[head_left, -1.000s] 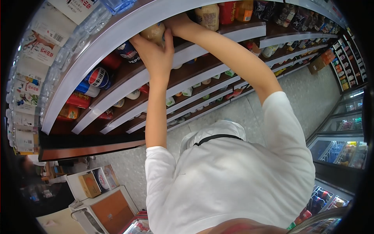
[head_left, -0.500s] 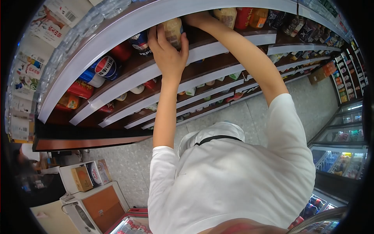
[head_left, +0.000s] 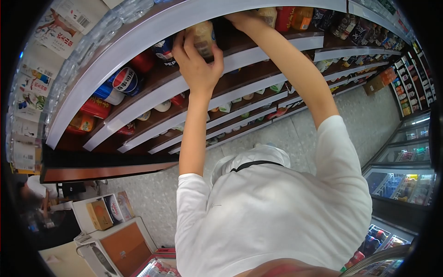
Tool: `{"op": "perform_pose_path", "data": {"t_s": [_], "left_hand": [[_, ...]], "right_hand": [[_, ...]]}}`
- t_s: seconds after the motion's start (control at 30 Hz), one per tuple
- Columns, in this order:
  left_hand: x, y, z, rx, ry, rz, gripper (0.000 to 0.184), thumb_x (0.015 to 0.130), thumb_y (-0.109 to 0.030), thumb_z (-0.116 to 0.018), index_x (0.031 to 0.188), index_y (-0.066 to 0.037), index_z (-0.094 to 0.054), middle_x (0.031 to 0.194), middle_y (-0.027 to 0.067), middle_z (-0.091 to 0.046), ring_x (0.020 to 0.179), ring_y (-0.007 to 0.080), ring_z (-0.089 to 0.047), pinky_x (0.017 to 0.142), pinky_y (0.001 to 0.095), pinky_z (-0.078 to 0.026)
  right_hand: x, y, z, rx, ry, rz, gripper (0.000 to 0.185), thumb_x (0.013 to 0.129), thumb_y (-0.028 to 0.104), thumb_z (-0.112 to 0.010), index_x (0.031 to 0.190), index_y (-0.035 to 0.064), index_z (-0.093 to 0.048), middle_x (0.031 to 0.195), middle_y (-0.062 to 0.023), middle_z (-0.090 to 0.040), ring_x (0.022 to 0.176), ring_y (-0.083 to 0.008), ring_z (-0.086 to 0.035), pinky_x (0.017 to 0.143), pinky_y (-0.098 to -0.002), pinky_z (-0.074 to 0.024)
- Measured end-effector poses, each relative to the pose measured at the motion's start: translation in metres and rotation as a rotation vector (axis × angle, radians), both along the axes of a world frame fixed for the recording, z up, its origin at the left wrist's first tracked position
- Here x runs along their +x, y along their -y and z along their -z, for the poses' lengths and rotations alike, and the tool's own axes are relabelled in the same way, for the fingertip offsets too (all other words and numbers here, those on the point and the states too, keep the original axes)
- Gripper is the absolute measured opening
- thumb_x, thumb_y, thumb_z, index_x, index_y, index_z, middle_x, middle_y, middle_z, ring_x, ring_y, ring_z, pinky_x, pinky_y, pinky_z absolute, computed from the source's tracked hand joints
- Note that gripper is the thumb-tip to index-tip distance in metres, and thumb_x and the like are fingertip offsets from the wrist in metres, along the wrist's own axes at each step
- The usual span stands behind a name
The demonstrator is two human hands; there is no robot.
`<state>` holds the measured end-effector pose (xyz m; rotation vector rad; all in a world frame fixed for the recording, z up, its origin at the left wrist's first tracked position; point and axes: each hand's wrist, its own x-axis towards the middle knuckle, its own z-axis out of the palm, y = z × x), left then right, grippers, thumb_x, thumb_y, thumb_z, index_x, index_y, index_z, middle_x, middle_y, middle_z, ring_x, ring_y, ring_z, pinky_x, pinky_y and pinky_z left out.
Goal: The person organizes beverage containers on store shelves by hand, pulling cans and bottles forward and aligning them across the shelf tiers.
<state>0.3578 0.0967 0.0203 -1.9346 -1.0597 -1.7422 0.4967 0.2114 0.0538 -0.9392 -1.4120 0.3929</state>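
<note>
On the upper shelf (head_left: 254,51), my left hand (head_left: 196,64) is wrapped round a cream-coloured bottle (head_left: 202,38), thumb on its right side and fingers on its left. My right hand (head_left: 242,21) reaches deep into the same shelf to the right of that bottle; its fingers are hidden in the shadow under the shelf above. Another cream-coloured bottle (head_left: 267,16) stands just right of my right wrist. To the left of my left hand is a dark blue Pepsi bottle (head_left: 163,50).
Red bottles (head_left: 286,17) and an orange one (head_left: 302,18) stand farther right. A blue-labelled bottle (head_left: 124,81) is at left. Lower shelves hold more goods. Cartons (head_left: 99,214) sit on a white cabinet, a person (head_left: 37,189) is at far left, and glass-door coolers (head_left: 401,184) stand right.
Both hands and the shelf have shifted rightward in view since the earliest frame. My left hand stays round the bottle, which now shows more fully. My right hand remains inside the shelf.
</note>
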Motion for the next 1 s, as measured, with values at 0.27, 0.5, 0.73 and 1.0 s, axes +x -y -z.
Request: {"op": "perform_pose_path", "data": {"t_s": [0.27, 0.5, 0.73, 1.0], "left_hand": [[-0.002, 0.001, -0.006, -0.075, -0.035, 0.063, 0.050, 0.076, -0.011, -0.071, 0.120, -0.004, -0.048, 0.122, 0.0210, -0.043, 0.114, 0.0379, -0.044, 0.094, 0.0437, -0.039], [0.032, -0.023, -0.017, -0.159, -0.128, -0.049, 0.041, 0.078, -0.019, -0.070, 0.113, -0.006, -0.052, 0.111, 0.0197, -0.047, 0.104, 0.0394, -0.048, 0.070, 0.0456, -0.050], [0.015, -0.024, 0.000, -0.214, -0.221, 0.123, 0.016, 0.082, -0.021, -0.062, 0.091, -0.008, -0.062, 0.084, 0.0116, -0.061, 0.079, 0.0311, -0.061, 0.060, 0.0412, -0.051], [-0.004, -0.014, -0.001, -0.032, -0.060, 0.302, 0.038, 0.086, -0.028, -0.062, 0.111, -0.001, -0.053, 0.095, 0.0194, -0.058, 0.089, 0.0369, -0.058, 0.074, 0.0421, -0.048]], "right_hand": [[0.049, 0.149, 0.009, 0.166, -0.089, 0.159, 0.025, 0.085, 0.012, -0.065, 0.105, -0.0022, -0.061, 0.100, -0.0117, -0.065, 0.090, -0.0157, -0.063, 0.071, -0.0260, -0.0515], [0.085, 0.112, 0.021, 0.111, 0.141, 0.348, 0.063, 0.074, 0.032, -0.077, 0.120, -0.0033, -0.053, 0.103, -0.0163, -0.064, 0.096, -0.0265, -0.063, 0.082, -0.0362, -0.0516], [0.073, 0.094, 0.018, -0.024, 0.386, 0.536, 0.073, 0.069, 0.038, -0.081, 0.121, -0.0041, -0.053, 0.106, -0.0179, -0.065, 0.096, -0.0268, -0.065, 0.082, -0.0350, -0.0522], [0.064, 0.104, 0.015, -0.152, 0.180, -0.023, 0.075, 0.075, 0.027, -0.078, 0.132, -0.0058, -0.042, 0.113, -0.0154, -0.062, 0.105, -0.0236, -0.060, 0.088, -0.0335, -0.0491]]}}
